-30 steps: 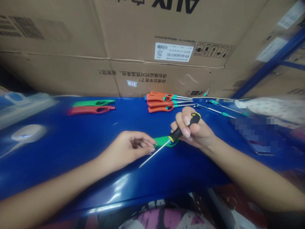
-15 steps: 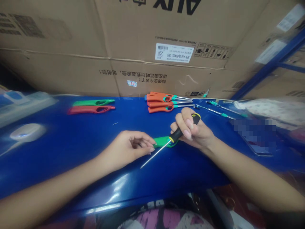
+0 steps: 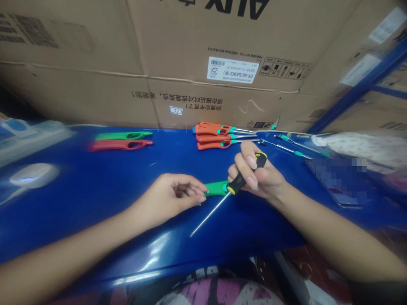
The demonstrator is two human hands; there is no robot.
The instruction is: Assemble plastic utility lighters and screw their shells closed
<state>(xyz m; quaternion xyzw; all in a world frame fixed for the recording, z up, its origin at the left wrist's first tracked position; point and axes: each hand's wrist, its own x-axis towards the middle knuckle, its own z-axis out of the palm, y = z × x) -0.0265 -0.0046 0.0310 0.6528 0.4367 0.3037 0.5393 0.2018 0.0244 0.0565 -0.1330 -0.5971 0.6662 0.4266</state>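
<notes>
Screwdriver (image 3: 235,184), slanted — right hand (image 3: 265,180) curled round

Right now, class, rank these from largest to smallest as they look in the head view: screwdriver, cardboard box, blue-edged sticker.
1. Cardboard box, by far, though farther back.
2. Screwdriver, partly covered by the right hand.
3. Blue-edged sticker, tiny.

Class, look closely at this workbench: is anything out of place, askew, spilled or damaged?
The cardboard box looks odd: its printing is upside down. A thin, pale scrap also lies by itself on the blue table, apart from the orange lighters; I cannot tell what it is. No spill or obvious damage shows.
</notes>
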